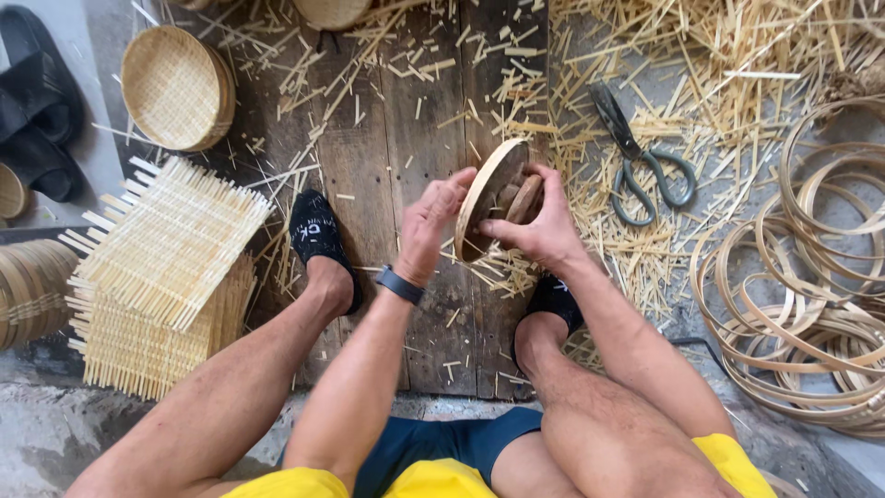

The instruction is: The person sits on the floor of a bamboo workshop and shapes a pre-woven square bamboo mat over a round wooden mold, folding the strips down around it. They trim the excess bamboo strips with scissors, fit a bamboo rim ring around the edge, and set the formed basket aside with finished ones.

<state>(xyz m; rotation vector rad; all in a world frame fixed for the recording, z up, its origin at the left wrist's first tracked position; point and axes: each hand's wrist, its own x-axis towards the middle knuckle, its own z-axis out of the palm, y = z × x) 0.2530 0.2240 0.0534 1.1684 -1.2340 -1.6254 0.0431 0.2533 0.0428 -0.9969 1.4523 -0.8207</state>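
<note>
A small round bamboo basket (487, 198) is held on edge above the wooden boards, its rim facing up and left. My right hand (539, 226) grips it from the right, fingers curled around a dark wooden piece inside it. My left hand (431, 226), with a dark watch on the wrist, presses against the basket's left side with the fingers partly open. Both of my feet in black socks rest on the boards below the hands.
A stack of flat woven bamboo mats (161, 277) lies at the left, a finished round basket (177, 88) beyond it. Large scissors (641, 157) lie among bamboo offcuts at upper right. Coiled bamboo hoops (811, 304) are piled at the right. Black sandals (37, 101) sit at far left.
</note>
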